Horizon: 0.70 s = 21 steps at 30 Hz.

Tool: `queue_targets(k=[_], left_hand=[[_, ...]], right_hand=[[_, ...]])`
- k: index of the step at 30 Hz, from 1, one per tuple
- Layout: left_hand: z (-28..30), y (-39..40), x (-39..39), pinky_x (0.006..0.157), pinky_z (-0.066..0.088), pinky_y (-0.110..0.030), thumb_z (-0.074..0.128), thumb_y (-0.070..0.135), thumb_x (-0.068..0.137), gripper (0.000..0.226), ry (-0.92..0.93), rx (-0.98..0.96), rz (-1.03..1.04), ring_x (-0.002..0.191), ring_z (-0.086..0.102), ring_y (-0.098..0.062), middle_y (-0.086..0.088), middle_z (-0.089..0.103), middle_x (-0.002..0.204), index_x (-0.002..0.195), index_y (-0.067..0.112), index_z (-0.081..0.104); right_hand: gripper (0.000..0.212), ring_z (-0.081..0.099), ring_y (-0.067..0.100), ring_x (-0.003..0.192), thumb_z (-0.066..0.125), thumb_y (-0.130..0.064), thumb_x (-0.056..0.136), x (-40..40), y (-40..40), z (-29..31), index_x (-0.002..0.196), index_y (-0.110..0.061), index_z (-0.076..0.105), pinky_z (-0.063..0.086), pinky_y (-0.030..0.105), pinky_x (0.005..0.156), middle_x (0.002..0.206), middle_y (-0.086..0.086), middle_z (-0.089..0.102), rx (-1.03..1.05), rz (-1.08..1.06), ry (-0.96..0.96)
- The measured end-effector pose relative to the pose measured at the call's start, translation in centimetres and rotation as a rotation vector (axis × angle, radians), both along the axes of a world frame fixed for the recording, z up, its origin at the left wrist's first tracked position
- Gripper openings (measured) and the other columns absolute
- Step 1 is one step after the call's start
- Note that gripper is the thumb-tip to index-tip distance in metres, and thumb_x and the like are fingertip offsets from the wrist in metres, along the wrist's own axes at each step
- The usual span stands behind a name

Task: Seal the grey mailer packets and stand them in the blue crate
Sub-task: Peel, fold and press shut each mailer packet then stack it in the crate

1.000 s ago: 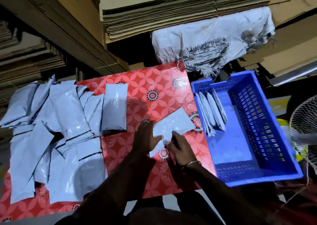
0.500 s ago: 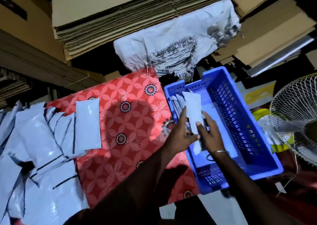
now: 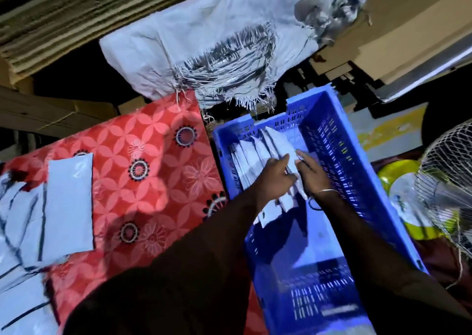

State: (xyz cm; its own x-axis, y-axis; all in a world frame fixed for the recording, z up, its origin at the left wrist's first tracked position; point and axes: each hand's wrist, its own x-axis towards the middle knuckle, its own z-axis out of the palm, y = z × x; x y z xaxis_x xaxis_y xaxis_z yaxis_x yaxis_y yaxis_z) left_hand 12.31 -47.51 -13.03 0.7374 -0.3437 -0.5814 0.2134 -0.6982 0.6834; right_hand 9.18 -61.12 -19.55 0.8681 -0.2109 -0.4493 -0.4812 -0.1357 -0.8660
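The blue crate (image 3: 339,155) stands to the right of the table. Several grey mailer packets (image 3: 249,158) stand on edge in a row against its far left corner. Both my hands reach into the crate. My left hand (image 3: 274,178) and my right hand (image 3: 314,175) hold one more grey packet (image 3: 282,143) between them, upright at the right end of that row. Its lower edge shows below my wrists. The view is blurred, so the exact finger grip is unclear.
A heap of grey packets (image 3: 20,222) lies at the left of the red floral tablecloth (image 3: 153,171), with one flat packet (image 3: 70,201) beside it. A torn white sack (image 3: 204,43) and cardboard stacks (image 3: 63,15) sit behind. A wire fan (image 3: 449,181) stands right of the crate.
Both hands lifted the packet off the red cloth, carried it right over the crate, and have lowered it against the standing row.
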Motion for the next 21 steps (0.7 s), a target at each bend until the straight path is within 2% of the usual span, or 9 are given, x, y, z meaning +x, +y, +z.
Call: queue_targets(k=[2,4,6,8,9,11,15,18,21], left_hand=[[-0.9,0.0,0.6,0.105,0.043,-0.039,0.062,0.019,0.095,0.056,0.013,0.064,-0.039,0.130,0.051,-0.037,-0.033,0.051,0.137,0.142,-0.008,0.050],[-1.5,0.1,0.9,0.104,0.044,-0.044,0.060,0.023,0.095,0.047,0.021,0.111,-0.056,0.128,0.051,-0.044,-0.035,0.056,0.127,0.129,-0.010,0.058],[-1.9,0.2,0.9,0.102,0.047,-0.047,0.060,0.031,0.093,0.054,0.018,0.114,-0.036,0.124,0.055,-0.048,-0.037,0.056,0.127,0.129,-0.010,0.059],[-1.1,0.3,0.8,0.106,0.045,-0.037,0.063,0.029,0.098,0.060,0.028,0.070,-0.020,0.125,0.059,-0.037,-0.029,0.046,0.146,0.146,-0.004,0.049],[-0.5,0.4,0.7,0.106,0.043,-0.030,0.064,0.025,0.100,0.059,0.022,0.047,-0.014,0.123,0.061,-0.032,-0.023,0.042,0.151,0.149,-0.001,0.046],[0.9,1.0,-0.1,0.104,0.042,-0.026,0.064,0.024,0.100,0.057,0.002,-0.016,-0.003,0.118,0.064,-0.027,-0.015,0.042,0.150,0.150,0.004,0.047],[4.1,3.6,-2.7,0.105,0.049,-0.036,0.062,0.029,0.093,0.053,-0.067,-0.153,0.109,0.104,0.069,-0.021,-0.006,0.052,0.132,0.141,0.008,0.058],[6.7,7.3,-5.6,0.095,0.053,-0.035,0.063,0.031,0.093,0.043,-0.138,-0.145,0.166,0.097,0.070,-0.016,0.000,0.060,0.123,0.134,0.019,0.064],[9.8,12.7,-9.4,0.076,0.055,-0.037,0.065,0.016,0.096,0.031,-0.245,-0.157,0.263,0.081,0.066,-0.013,0.002,0.065,0.100,0.126,0.025,0.067]], right_hand=[[0.036,0.046,0.009,0.123,0.051,-0.008,0.104,0.7,0.3,-1.6,0.140,-0.009,0.056,0.032,0.004,0.101,0.137,0.004,0.056,-0.025,0.026,0.021],[0.039,0.045,0.008,0.121,0.048,-0.009,0.104,1.2,0.5,-2.7,0.143,-0.008,0.054,0.029,0.001,0.092,0.139,0.009,0.055,-0.039,0.034,0.039],[0.043,0.048,0.013,0.123,0.049,-0.023,0.102,1.3,0.6,-3.0,0.143,-0.012,0.056,0.031,0.013,0.101,0.140,0.011,0.056,-0.077,0.034,0.036],[0.059,0.054,0.022,0.121,0.044,-0.046,0.090,1.1,0.2,-3.6,0.140,-0.019,0.059,0.039,0.034,0.110,0.134,0.016,0.061,-0.141,0.025,0.038],[0.063,0.056,0.026,0.117,0.041,-0.049,0.088,1.0,0.0,-4.0,0.139,-0.019,0.061,0.041,0.042,0.109,0.129,0.019,0.063,-0.181,0.017,0.052],[0.061,0.054,0.036,0.117,0.038,-0.044,0.090,0.9,-0.1,-3.0,0.136,-0.014,0.062,0.042,0.044,0.105,0.125,0.022,0.062,-0.296,0.018,0.040],[0.046,0.055,0.038,0.112,0.043,-0.034,0.094,1.1,1.1,2.3,0.121,-0.007,0.068,0.043,0.042,0.097,0.118,0.019,0.061,-0.420,-0.058,-0.182],[0.029,0.059,0.033,0.107,0.049,-0.021,0.097,1.2,4.0,7.2,0.114,-0.009,0.069,0.047,0.044,0.092,0.110,0.012,0.064,-0.410,-0.002,-0.392],[0.023,0.061,0.025,0.103,0.049,-0.015,0.099,0.6,8.9,11.9,0.109,-0.013,0.070,0.050,0.040,0.088,0.105,0.004,0.065,-0.342,0.133,-0.545]])
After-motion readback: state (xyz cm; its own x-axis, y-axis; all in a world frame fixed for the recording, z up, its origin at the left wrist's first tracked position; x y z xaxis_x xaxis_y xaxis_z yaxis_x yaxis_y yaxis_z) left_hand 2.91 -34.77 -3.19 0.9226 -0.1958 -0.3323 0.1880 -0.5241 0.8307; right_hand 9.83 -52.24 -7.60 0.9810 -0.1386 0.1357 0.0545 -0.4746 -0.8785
